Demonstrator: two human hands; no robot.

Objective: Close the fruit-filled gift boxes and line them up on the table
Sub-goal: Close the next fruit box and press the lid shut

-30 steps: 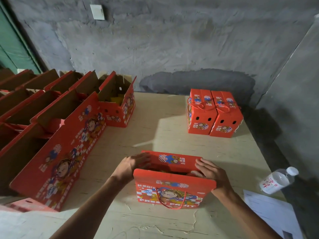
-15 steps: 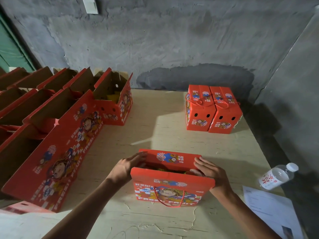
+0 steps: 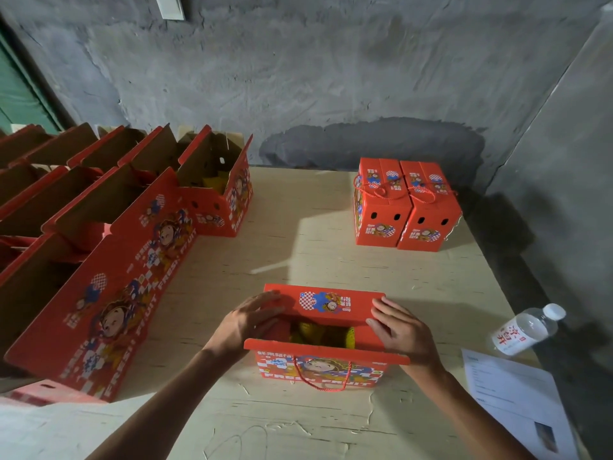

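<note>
A red gift box (image 3: 318, 370) with a rope handle stands on the wooden table (image 3: 298, 254) in front of me. Its top is partly open and yellow fruit (image 3: 311, 332) shows in the gap. The far lid flap (image 3: 326, 302) is folded down over the opening. My left hand (image 3: 248, 322) lies with straight fingers on the box's left end and that flap. My right hand (image 3: 399, 330) rests flat on the right end. Two closed red boxes (image 3: 404, 207) stand side by side at the far right.
Several open red boxes (image 3: 132, 227) with raised flaps fill the left side, the nearest leaning toward the middle. A plastic water bottle (image 3: 525, 330) lies at the table's right edge beside a sheet of paper (image 3: 517, 396). A grey concrete wall runs behind the table.
The far flap has come down flatter over the box and both hands have spread onto its ends. The camera has tipped slightly downward.
</note>
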